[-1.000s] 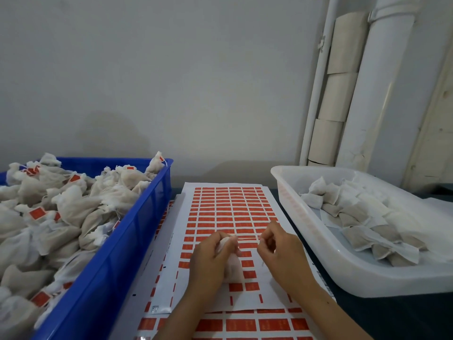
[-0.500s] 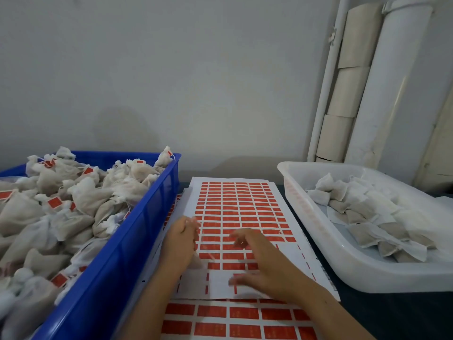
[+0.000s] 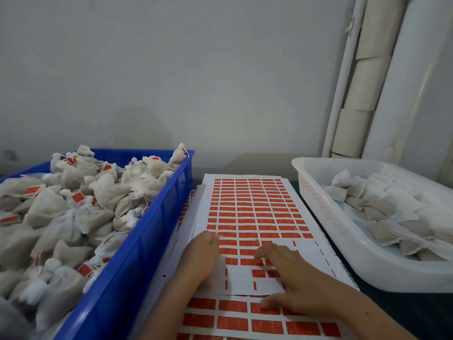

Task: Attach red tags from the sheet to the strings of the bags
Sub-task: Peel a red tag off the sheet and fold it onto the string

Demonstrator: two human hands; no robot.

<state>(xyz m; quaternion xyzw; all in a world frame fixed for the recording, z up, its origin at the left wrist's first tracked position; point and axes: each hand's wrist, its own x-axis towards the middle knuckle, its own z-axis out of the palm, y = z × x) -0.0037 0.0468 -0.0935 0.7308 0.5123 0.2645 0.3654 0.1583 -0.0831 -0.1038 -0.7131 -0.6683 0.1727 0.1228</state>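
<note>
a: what's biggest around the sheet of red tags?
b: the blue bin, just left of the sheet, heaped with tagged bags, white pouches with red tags on their strings. right of the sheet sits the white tub, holding flat untagged bags.
a: and the sheet itself?
b: it lies flat on the dark table between the two containers, rows of red rectangles on white backing, with bare gaps in its near rows. a second sheet with larger-looking tags lies under its near edge.
a: where are the hands?
b: both on the near part of the sheet. the left hand rests at the sheet's left side, fingers curled in; something white shows under it, but i cannot tell whether it holds a bag. the right hand lies palm down over the near rows, fingers stretched forward and spread, fingertips touching the tags, thumb reaching onto the second sheet.
a: behind the sheet?
b: a plain pale wall, and white pipes up to the right of it.
</note>
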